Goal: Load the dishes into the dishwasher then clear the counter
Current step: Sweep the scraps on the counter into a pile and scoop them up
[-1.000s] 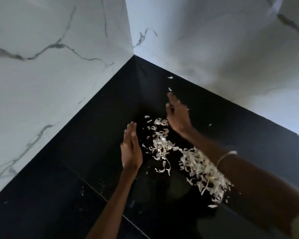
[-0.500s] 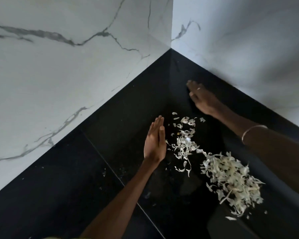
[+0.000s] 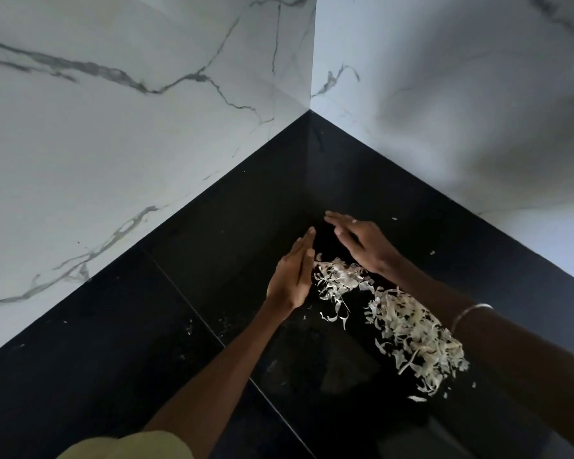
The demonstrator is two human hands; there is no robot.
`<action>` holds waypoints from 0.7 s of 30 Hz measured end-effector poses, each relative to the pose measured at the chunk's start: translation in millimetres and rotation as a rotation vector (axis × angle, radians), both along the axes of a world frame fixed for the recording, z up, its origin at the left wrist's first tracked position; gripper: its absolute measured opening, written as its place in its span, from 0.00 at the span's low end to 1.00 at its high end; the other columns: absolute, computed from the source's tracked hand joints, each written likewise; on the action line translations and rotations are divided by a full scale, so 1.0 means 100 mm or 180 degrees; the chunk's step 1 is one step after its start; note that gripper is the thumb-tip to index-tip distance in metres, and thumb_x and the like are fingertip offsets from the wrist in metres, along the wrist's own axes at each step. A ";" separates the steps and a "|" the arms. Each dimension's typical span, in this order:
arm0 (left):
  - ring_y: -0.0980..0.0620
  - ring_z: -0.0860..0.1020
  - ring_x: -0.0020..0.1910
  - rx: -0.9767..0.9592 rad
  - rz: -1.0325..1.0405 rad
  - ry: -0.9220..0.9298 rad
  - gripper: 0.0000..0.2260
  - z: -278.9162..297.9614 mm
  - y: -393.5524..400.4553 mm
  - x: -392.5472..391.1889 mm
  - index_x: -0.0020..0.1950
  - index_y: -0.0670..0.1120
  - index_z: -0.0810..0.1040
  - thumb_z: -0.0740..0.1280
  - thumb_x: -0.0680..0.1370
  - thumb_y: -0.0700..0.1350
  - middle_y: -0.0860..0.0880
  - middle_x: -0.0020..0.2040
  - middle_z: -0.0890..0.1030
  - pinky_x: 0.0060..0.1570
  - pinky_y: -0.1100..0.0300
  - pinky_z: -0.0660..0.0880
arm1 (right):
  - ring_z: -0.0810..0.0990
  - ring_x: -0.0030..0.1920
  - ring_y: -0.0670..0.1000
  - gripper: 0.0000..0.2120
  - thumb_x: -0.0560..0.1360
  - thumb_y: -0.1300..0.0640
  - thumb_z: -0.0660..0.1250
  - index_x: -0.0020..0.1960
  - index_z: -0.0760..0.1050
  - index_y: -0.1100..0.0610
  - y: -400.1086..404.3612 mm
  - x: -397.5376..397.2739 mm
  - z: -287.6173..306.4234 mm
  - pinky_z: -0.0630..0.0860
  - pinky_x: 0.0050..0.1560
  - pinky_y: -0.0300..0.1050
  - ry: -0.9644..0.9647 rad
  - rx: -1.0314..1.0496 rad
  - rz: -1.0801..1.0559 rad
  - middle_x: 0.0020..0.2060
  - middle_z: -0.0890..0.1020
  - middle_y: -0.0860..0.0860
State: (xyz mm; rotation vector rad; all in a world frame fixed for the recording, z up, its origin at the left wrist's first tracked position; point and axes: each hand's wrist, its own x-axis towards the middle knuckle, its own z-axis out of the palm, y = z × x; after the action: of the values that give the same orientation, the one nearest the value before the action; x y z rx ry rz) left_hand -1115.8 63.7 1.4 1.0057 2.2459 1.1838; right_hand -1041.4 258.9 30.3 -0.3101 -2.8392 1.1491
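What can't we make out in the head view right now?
- Peels: type unclear, too small and dim; part of the pile is hidden under the right hand.
- Left hand: palm side faces away, so its contact with the peels is unseen.
- Counter: front edge cut off by the frame bottom.
- Dishwasher, dishes: not in view.

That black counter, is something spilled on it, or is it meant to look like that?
Yes. Pale vegetable peelings lie strewn over the black counter near the corner, with stray flecks beyond. The left hand and right hand, fingers straight, flank the far end of the scraps.
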 end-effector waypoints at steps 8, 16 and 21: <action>0.55 0.55 0.78 0.0069 0.0564 -0.0342 0.21 0.07 0.02 -0.01 0.78 0.50 0.61 0.47 0.86 0.51 0.52 0.77 0.64 0.75 0.59 0.57 | 0.51 0.78 0.44 0.23 0.84 0.44 0.46 0.78 0.57 0.47 -0.45 0.11 -0.20 0.55 0.78 0.47 -0.0500 0.0455 0.1204 0.77 0.58 0.44; 0.57 0.56 0.77 -0.0341 0.0265 0.0123 0.20 0.01 0.03 -0.01 0.76 0.52 0.66 0.46 0.86 0.51 0.53 0.77 0.64 0.71 0.68 0.52 | 0.68 0.72 0.42 0.19 0.84 0.52 0.52 0.69 0.73 0.55 0.34 0.93 0.09 0.61 0.75 0.46 0.0052 0.0666 0.0853 0.70 0.73 0.48; 0.57 0.57 0.77 -0.0366 0.0282 0.0216 0.20 0.02 0.03 -0.01 0.74 0.53 0.68 0.46 0.86 0.51 0.54 0.76 0.65 0.74 0.61 0.56 | 0.61 0.77 0.50 0.25 0.83 0.50 0.55 0.76 0.62 0.59 1.03 0.60 -0.02 0.54 0.77 0.46 -0.0060 0.0446 -0.0700 0.76 0.64 0.53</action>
State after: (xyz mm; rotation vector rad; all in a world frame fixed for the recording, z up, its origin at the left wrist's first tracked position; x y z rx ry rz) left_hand -1116.7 66.5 3.4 0.9233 2.4041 1.0569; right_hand -981.9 361.9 28.1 -0.6082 -2.7951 0.9056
